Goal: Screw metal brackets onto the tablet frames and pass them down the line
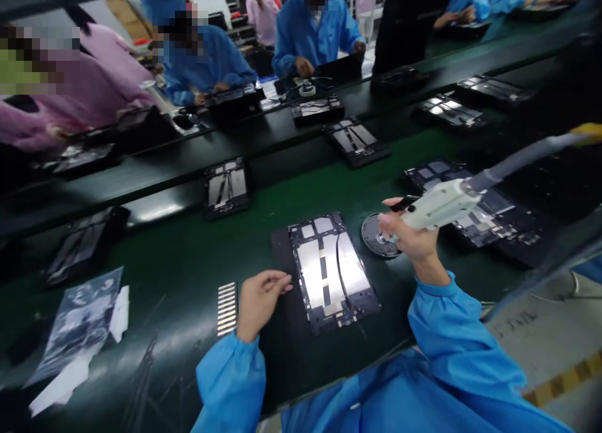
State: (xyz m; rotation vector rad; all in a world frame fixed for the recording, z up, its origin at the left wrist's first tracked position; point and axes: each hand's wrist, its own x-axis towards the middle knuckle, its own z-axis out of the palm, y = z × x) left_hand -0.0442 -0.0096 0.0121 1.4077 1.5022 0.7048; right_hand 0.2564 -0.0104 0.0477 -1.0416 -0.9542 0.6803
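Note:
An opened tablet (308, 267) with silver battery panels and a dark cable lies in front of me on a black block (282, 248). My left hand (263, 295) is beside its left edge, thumb and fingertips pinched together; whatever may be between them is too small to see. Next to that wrist lies a dark strip with pale bars (226, 309). My right hand (414, 239) grips a pale electric screwdriver (444, 202) with a grey cable. Its front end points down at a round perforated screw tray (379, 235), right of the tablet.
Another opened tablet (493, 213) lies to the right, partly behind the screwdriver. Several more tablets, one (227, 185) among them, sit along the green work surface (174, 245). A clear plastic bag (84, 314) and white paper lie at left. Co-workers in blue and pink sit opposite.

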